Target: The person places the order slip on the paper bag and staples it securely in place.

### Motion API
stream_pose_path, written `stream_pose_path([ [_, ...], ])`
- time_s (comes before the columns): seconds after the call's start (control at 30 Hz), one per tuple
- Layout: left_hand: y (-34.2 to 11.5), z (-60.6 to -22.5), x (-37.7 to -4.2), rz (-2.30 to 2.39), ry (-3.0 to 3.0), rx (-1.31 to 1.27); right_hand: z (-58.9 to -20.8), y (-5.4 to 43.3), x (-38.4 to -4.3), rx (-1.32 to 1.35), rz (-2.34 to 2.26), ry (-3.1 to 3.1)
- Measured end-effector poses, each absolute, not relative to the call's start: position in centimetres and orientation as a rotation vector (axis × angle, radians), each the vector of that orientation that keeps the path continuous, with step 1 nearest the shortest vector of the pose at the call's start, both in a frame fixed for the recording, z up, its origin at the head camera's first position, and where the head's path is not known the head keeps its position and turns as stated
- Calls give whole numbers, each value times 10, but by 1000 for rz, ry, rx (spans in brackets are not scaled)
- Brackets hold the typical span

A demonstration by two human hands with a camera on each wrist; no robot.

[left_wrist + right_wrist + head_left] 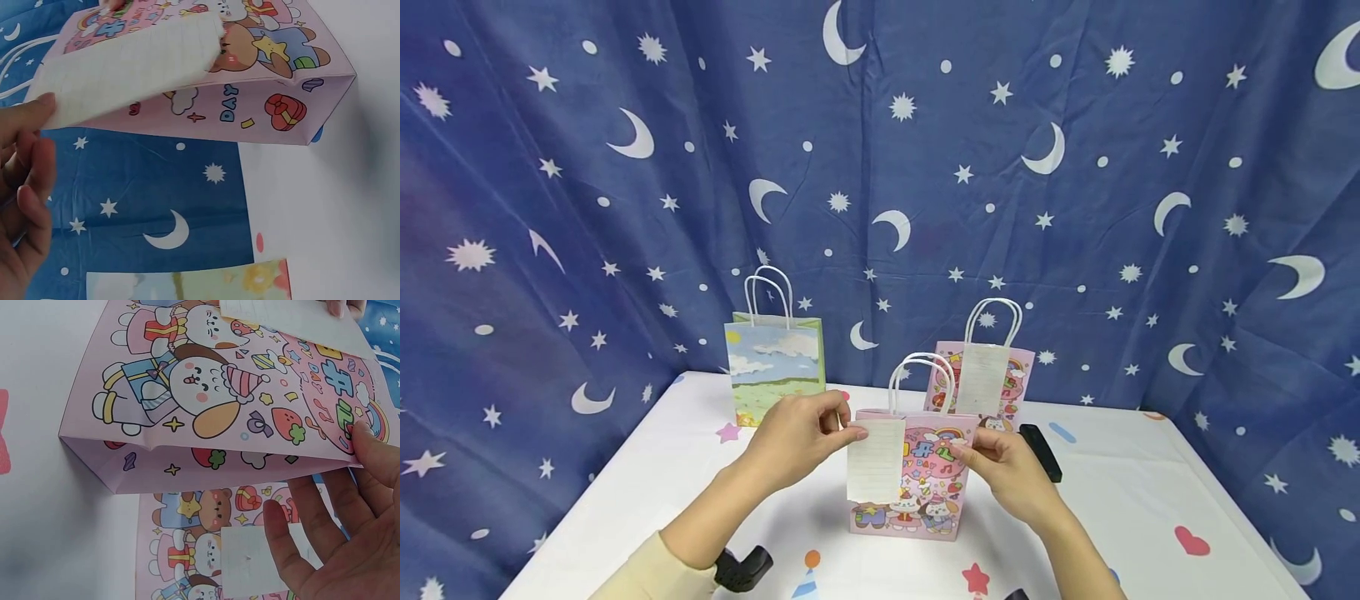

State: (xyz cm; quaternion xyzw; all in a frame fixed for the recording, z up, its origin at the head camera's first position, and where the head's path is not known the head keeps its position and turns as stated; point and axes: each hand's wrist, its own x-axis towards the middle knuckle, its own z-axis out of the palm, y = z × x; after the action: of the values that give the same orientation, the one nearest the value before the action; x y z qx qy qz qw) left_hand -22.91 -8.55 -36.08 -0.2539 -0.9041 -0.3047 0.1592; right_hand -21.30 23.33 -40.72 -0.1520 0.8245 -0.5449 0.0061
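PLACE: curtained tabletop nook, kind of room unclear | BACKDROP: navy moon-and-star curtain (880,100) is hanging in loose folds across the rear and enclosing both sides | SURFACE: white party-print tablecloth (1120,508) is running up to the curtain, showing a printed heart (1192,541), a pink star (727,432) and a striped party hat (806,588)

The front pink cartoon-printed paper bag (942,479) hides my view of the lower part of the rear pink cartoon-printed paper bag (1018,379); the insides of both escape me. The left hand (796,429) covers a lower corner of the paper bag with blue sky and green meadow (775,362). On the white rectangular paper sheet (876,458), I find the faint lines too fine to read, perhaps mere ruling. My right wrist view crops the right hand (331,531) at its edge.
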Motion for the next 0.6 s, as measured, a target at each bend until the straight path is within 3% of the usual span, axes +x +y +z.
stream_pose_path([
  [0.6, -57, -366, -240, -909, -2465, -708, -410, 234, -216, -548, -1720, 2564],
])
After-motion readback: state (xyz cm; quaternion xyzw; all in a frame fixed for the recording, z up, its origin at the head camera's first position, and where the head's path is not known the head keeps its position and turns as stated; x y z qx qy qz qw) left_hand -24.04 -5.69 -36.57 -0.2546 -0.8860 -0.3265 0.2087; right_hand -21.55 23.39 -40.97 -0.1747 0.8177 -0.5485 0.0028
